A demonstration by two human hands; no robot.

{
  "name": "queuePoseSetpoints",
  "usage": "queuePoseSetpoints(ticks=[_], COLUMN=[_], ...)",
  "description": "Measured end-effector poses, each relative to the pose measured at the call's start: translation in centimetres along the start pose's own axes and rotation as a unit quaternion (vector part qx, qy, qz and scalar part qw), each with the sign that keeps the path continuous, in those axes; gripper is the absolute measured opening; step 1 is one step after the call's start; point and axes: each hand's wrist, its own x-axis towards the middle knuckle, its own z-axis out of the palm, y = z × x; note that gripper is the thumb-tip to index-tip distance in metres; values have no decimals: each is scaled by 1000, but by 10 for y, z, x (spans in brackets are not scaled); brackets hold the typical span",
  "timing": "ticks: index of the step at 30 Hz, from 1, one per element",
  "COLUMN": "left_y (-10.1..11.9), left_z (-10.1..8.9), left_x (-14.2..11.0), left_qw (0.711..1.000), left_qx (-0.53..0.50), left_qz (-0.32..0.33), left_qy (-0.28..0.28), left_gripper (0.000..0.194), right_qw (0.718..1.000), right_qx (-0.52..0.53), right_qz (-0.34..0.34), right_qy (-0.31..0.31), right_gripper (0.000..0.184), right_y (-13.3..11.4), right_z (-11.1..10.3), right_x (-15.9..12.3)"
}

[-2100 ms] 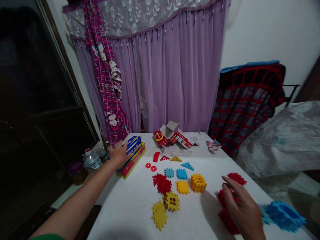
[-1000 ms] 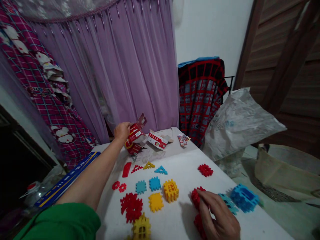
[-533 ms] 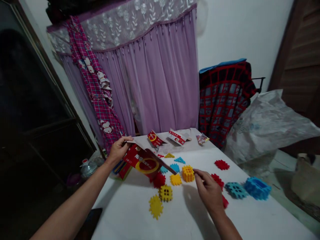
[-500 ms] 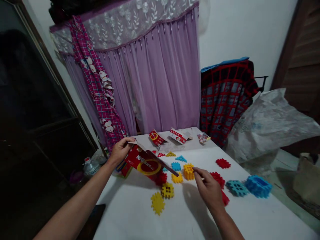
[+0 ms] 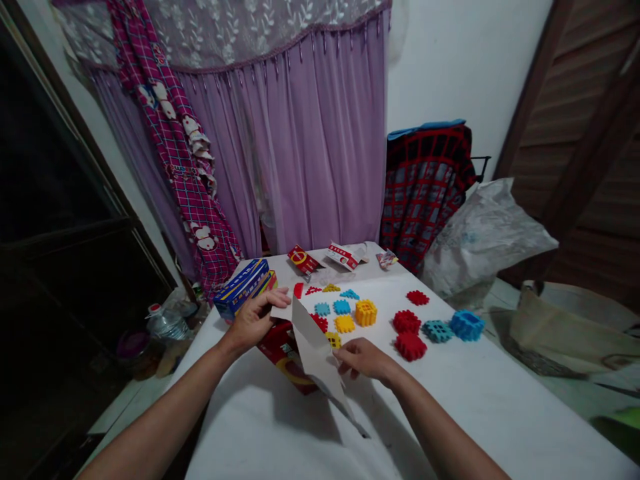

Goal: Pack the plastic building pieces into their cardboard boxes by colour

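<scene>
My left hand (image 5: 255, 321) grips the upper edge of a red cardboard box (image 5: 286, 352) with an open white flap (image 5: 314, 347), held just above the white table (image 5: 450, 413). My right hand (image 5: 364, 359) pinches the flap's lower right edge. Beyond the box lie several plastic interlocking blocks: a yellow cube (image 5: 365, 312), flat blue pieces (image 5: 342, 307), red pieces (image 5: 406, 322) and a blue cube (image 5: 466, 325).
A blue and yellow box (image 5: 242, 288) lies at the table's left edge. Torn red packaging (image 5: 301, 259) sits at the far edge by the purple curtain (image 5: 300, 147). A water bottle (image 5: 166, 324) stands lower left. A large plastic bag (image 5: 485, 233) rests to the right.
My left hand picked the red box up from the far edge and brought it close. My right hand left the red blocks and took hold of the box's flap.
</scene>
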Motion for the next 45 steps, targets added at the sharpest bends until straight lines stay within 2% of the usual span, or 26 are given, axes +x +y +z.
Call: queuePoseSetpoints(ticks=[4, 9, 12, 15, 18, 20, 24, 27, 31, 33, 35, 37, 39, 45], left_y=[18, 42, 50, 44, 25, 8, -15, -17, -10, -9, -13, -22, -34, -72], left_z=[3, 9, 8, -3, -21, -31, -38, -33, -25, -20, -15, -9, -6, -10], left_x=[-7, -24, -35, -42, -48, -53, -70, -81, -83, -80, -77, -73, -68, -42], left_qw=[999, 983, 969, 955, 924, 902, 873, 867, 875, 862, 837, 816, 807, 827], left_qx=[18, 61, 104, 171, 270, 340, 422, 420, 382, 393, 433, 472, 486, 465], left_qz=[42, 166, 209, 206, 179, 146, 22, -91, -183, -226, -262, -282, -292, -277], left_qy=[-14, -50, -76, -130, -203, -221, -245, -252, -235, -228, -208, -181, -165, -150], left_gripper=[27, 7, 16, 27, 47, 61, 74, 70, 54, 43, 36, 30, 25, 22], right_qw=[999, 998, 996, 994, 990, 987, 985, 984, 985, 985, 987, 989, 992, 998], right_qx=[-10, 51, 83, 93, 100, 99, 71, 42, 0, -18, -28, -27, -9, 55], right_qz=[9, 8, -7, -12, -4, 0, 20, 36, 39, 34, 32, 33, 28, -27], right_qy=[29, -28, -14, 50, 103, 127, 157, 168, 170, 166, 154, 144, 126, 25], right_gripper=[31, 31, 29, 25, 27, 28, 28, 28, 29, 30, 30, 31, 35, 50], right_y=[7, 11, 12, 16, 21, 24, 26, 27, 29, 28, 28, 26, 25, 20], right_z=[9, 24, 32, 33, 30, 30, 41, 52, 61, 65, 72, 81, 91, 120], right_x=[-5, -13, -17, -22, -30, -36, -44, -45, -44, -43, -43, -42, -41, -35])
